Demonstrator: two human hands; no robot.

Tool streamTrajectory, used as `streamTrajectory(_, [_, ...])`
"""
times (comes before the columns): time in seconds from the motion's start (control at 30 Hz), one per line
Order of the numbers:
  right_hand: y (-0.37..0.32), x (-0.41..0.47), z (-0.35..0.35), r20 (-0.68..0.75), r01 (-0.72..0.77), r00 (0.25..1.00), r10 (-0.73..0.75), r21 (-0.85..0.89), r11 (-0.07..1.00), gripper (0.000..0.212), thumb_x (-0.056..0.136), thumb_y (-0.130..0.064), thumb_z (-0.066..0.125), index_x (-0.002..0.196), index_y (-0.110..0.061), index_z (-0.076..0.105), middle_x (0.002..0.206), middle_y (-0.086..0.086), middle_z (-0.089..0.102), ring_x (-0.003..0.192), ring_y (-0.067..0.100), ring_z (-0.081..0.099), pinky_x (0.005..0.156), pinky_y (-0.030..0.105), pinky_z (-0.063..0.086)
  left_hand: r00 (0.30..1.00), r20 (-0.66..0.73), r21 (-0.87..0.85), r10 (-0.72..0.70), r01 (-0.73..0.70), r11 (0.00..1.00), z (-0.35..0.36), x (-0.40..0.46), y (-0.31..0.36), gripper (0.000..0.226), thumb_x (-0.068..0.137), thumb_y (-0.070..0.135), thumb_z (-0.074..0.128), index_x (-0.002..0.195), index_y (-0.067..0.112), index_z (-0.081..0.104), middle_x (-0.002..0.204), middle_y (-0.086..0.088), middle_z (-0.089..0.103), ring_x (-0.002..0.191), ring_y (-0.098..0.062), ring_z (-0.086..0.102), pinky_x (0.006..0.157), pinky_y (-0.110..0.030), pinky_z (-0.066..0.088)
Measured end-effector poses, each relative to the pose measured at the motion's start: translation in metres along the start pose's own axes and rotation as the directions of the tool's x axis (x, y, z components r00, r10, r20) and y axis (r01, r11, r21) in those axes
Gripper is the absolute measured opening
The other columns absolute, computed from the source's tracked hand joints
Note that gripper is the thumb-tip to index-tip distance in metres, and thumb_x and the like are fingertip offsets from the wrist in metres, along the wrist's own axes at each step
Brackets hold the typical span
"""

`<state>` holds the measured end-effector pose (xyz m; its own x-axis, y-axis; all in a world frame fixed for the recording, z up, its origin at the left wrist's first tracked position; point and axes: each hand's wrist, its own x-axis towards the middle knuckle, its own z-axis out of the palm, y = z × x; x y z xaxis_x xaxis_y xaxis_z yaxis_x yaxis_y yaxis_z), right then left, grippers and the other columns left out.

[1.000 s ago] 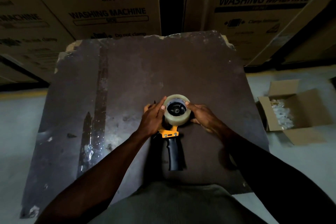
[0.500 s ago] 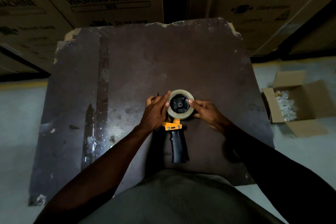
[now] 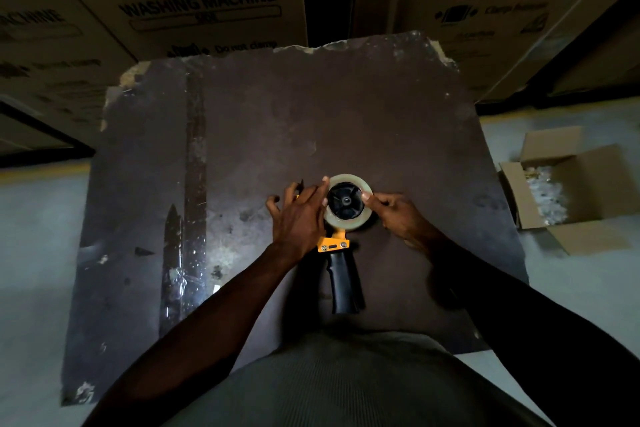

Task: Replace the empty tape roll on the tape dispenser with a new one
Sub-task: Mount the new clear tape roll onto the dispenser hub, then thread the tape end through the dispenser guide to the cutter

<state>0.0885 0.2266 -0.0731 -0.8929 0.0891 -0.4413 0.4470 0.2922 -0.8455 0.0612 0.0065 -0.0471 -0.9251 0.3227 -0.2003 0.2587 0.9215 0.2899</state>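
Between both hands (image 3: 349, 215) sits the tape roll (image 3: 349, 221).

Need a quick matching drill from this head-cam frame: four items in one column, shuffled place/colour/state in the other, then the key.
Items
1. clear tape roll
2. black plastic dispenser handle
3. small open cardboard box
4. yellow metal dispenser bracket

Descriptions
A. on the floor, to the right of the dark worn tabletop
B. points toward the person, lying on the tabletop
C. sits around the black hub, left hand and right hand touching its sides
D. has two small screws, between roll and handle

Pairs: 1-C, 2-B, 3-A, 4-D
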Motion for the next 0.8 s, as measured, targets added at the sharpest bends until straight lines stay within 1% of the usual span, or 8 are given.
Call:
streamTrajectory(0.13, [-0.006,-0.007,0.0,-0.011,0.021,1.0,-0.021,0.042,0.999,0.04,0.098,-0.037,0.063,0.086,0.0,0.075,0.069,-0.008,0.058,0.054,-0.006,0.046,0.052,0.011,0.036,0.999,0.05,-0.019,-0.02,0.021,1.0,-0.004,0.0,0.002,0.05,0.102,0.037,0.029,0.151,0.038,0.018,0.146,0.009,0.048,0.142,-0.028,0.027,0.099,-0.056,0.022])
streamTrajectory(0.23, [-0.014,-0.013,0.005,-0.021,0.01,1.0,-0.008,0.084,0.996,0.028,0.101,-0.027,0.061,0.083,-0.012,0.075,0.049,-0.019,0.055,0.044,-0.008,0.046,0.046,0.006,0.036,0.997,0.076,-0.043,-0.017,0.02,0.999,-0.008,0.0,0.002,0.05,0.104,0.039,0.026,0.152,0.039,0.016,0.149,0.008,0.045,0.143,-0.028,0.025,0.101,-0.058,0.022])
streamTrajectory(0.37, [-0.021,-0.021,0.011,-0.066,0.0,0.998,0.008,0.12,0.993,0.022,0.102,-0.023,0.06,0.103,-0.007,0.074,0.047,-0.022,0.06,0.045,-0.01,0.053,0.048,0.006,0.039,0.996,0.094,-0.151,0.011,0.003,0.989,-0.011,-0.002,-0.004,0.048,0.105,0.044,0.025,0.152,0.04,0.019,0.154,0.01,0.037,0.144,-0.029,0.022,0.1,-0.058,0.023])
streamTrajectory(0.47, [-0.02,-0.027,0.012,-0.186,0.002,0.983,-0.002,0.003,1.0,0.032,0.099,-0.04,0.061,0.101,-0.011,0.076,0.071,-0.013,0.071,0.07,0.0,0.064,0.071,0.03,0.054,0.997,0.058,-0.25,0.045,-0.029,0.968,-0.013,-0.006,-0.01,0.048,0.104,0.043,0.029,0.152,0.039,0.026,0.157,0.013,0.033,0.144,-0.026,0.022,0.104,-0.055,0.024])
streamTrajectory(0.53, [-0.014,-0.036,0.013,-0.274,-0.008,0.961,-0.033,-0.145,0.989,0.047,0.095,-0.057,0.054,0.088,-0.013,0.069,0.079,-0.003,0.069,0.079,0.015,0.062,0.081,0.042,0.053,0.999,-0.012,-0.301,0.044,-0.046,0.952,-0.014,-0.011,-0.018,0.046,0.104,0.04,0.034,0.149,0.034,0.035,0.156,0.009,0.037,0.144,-0.025,0.026,0.11,-0.054,0.028])
streamTrajectory(0.63, [-0.005,-0.056,0.021,-0.336,-0.074,0.942,0.005,-0.195,0.978,0.063,0.083,-0.077,0.04,0.097,-0.022,0.067,0.093,0.004,0.076,0.089,0.022,0.067,0.084,0.044,0.056,0.983,-0.186,-0.411,-0.005,-0.073,0.908,-0.015,-0.024,-0.032,0.043,0.102,0.037,0.042,0.141,0.023,0.051,0.148,0.001,0.05,0.139,-0.024,0.039,0.112,-0.047,0.033])
streamTrajectory(0.73, [0.008,-0.076,0.036,-0.278,-0.094,0.96,0.028,-0.225,0.97,0.049,0.076,-0.084,0.037,0.09,-0.047,0.066,0.092,-0.002,0.076,0.093,0.025,0.07,0.083,0.04,0.056,0.955,-0.293,-0.439,-0.04,-0.097,0.893,-0.016,-0.042,-0.041,0.042,0.099,0.034,0.046,0.132,0.013,0.06,0.136,-0.005,0.061,0.13,-0.024,0.051,0.109,-0.026,0.029])
streamTrajectory(0.8, [0.016,-0.087,0.045,-0.219,-0.1,0.975,0.047,-0.239,0.966,0.043,0.074,-0.087,0.035,0.085,-0.057,0.063,0.085,-0.003,0.075,0.087,0.026,0.072,0.079,0.04,0.057,0.944,-0.324,-0.452,-0.053,-0.105,0.886,-0.015,-0.054,-0.043,0.037,0.098,0.03,0.049,0.126,0.01,0.065,0.129,-0.006,0.065,0.123,-0.025,0.056,0.105,-0.022,0.03])
